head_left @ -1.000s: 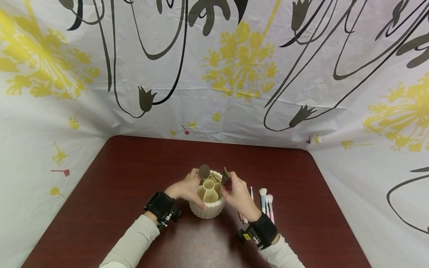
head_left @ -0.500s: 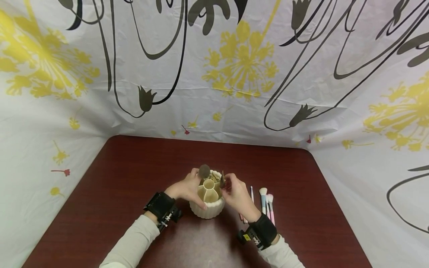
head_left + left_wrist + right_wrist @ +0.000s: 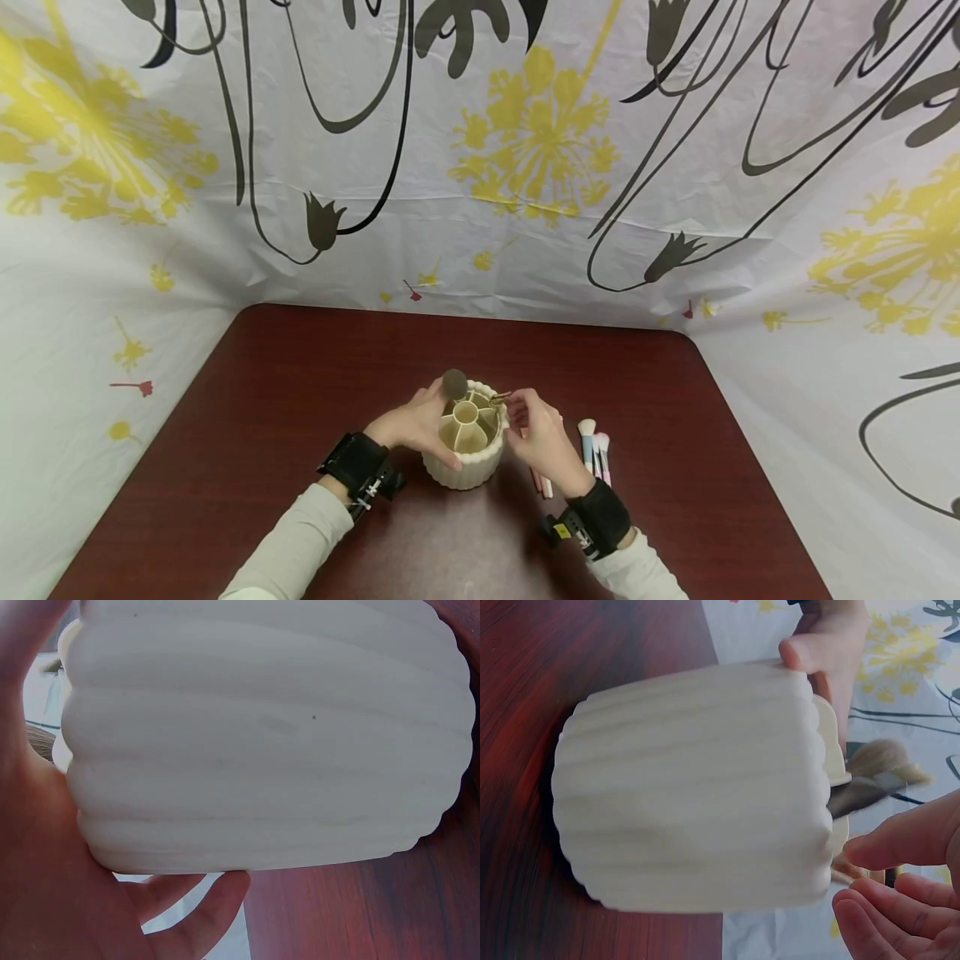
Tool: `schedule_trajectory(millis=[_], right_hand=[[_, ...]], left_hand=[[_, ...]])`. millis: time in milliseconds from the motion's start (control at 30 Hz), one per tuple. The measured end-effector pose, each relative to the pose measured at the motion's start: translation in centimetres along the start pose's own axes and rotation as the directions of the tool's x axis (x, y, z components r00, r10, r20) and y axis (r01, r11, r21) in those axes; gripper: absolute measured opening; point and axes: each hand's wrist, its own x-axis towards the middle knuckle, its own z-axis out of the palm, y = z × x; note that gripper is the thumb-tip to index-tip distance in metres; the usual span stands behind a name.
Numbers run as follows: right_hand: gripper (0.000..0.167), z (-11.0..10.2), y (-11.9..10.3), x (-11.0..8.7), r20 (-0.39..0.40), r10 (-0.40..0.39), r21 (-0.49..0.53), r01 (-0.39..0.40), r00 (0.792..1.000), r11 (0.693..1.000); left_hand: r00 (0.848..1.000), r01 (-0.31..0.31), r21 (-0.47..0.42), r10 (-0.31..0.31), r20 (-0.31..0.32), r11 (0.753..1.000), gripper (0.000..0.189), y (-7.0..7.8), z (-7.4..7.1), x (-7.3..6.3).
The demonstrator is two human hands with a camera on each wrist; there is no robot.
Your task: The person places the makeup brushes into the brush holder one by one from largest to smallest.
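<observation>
A cream makeup brush holder [image 3: 462,471] with scalloped sides and divided compartments stands on the table. My left hand [image 3: 415,423] grips its left side, thumb at the front and fingers behind. A round dark makeup brush head [image 3: 454,384] sticks up beside the left fingers. At the right rim my right hand [image 3: 545,442] has its fingertips close to thin gold-toned pieces [image 3: 500,398]. In the right wrist view, thumb and fingers [image 3: 885,915] are bent with a gap between them, and dark brush bristles [image 3: 859,795] lean out of the holder above.
Several makeup brushes [image 3: 587,442] with blue and pink handles lie on the dark red table [image 3: 337,358] right of the holder. More pink and white handles [image 3: 542,483] show below the right hand. A patterned cloth [image 3: 420,275] hangs behind the table.
The dark flat piece that stood upright in my right fingers has tipped down at the holder's right rim. My right hand has shifted slightly right; the left stays around the holder.
</observation>
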Motion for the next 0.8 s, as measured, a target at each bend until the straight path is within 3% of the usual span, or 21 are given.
schedule_trajectory(millis=[167, 433, 800], right_hand=[[0.031, -0.8, 1.0, -0.2, 0.014, 0.024, -0.028, -0.023, 1.000, 0.999], [0.031, -2.5, 3.2, -0.7, 0.054, 0.151, -0.111, -0.144, 0.987, 0.983], [0.029, -2.0, 6.1, -1.7, 0.084, 0.267, -0.183, -0.248, 0.960, 0.951]], left_hand=[[0.999, -0.009, 0.002, 0.009, 0.036, 1.000, 0.123, 0.2, -0.3, -0.2], [0.994, -0.026, -0.004, 0.027, 0.108, 1.000, 0.118, -0.2, -1.0, -0.5], [0.995, -0.052, 0.014, 0.051, 0.082, 0.999, 0.114, -0.3, -1.3, -0.5]])
